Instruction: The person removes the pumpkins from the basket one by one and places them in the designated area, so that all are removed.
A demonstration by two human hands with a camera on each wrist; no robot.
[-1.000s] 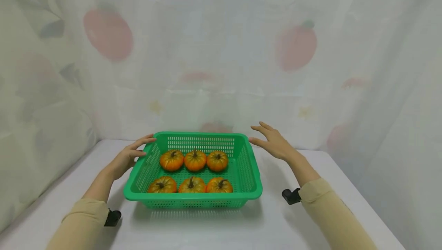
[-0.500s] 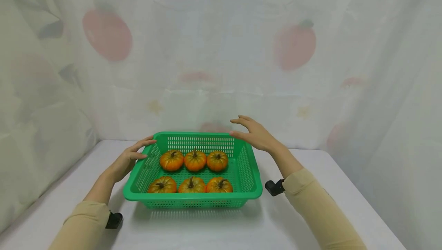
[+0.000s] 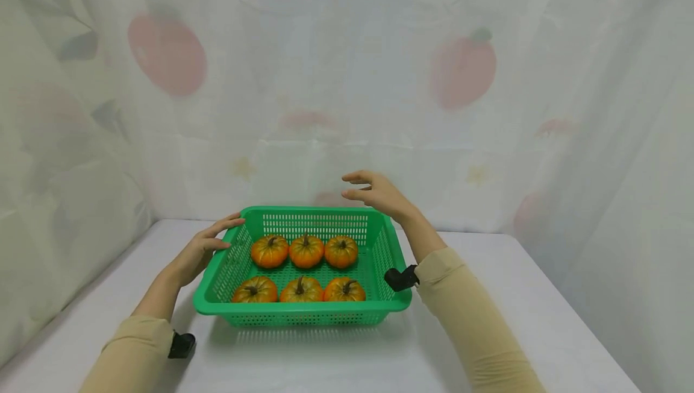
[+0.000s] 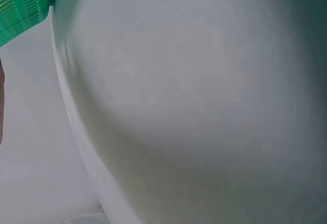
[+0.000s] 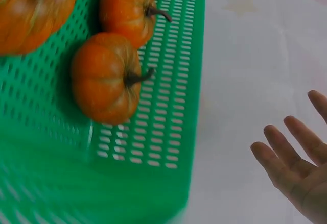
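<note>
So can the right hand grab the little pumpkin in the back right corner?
Probably yes. The right hand hovers open above the green basket's far right corner, the basket has no lid, and nothing lies over the back right pumpkin just below.

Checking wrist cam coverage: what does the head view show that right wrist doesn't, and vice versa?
Head view only: all six pumpkins in two rows, the left hand resting on the basket's left rim, the white table and the fruit-print curtain. Right wrist only: a close look at the slotted wall by the back-right pumpkin. Both: the green basket, pumpkins inside, and the right hand, open and holding nothing.
</note>
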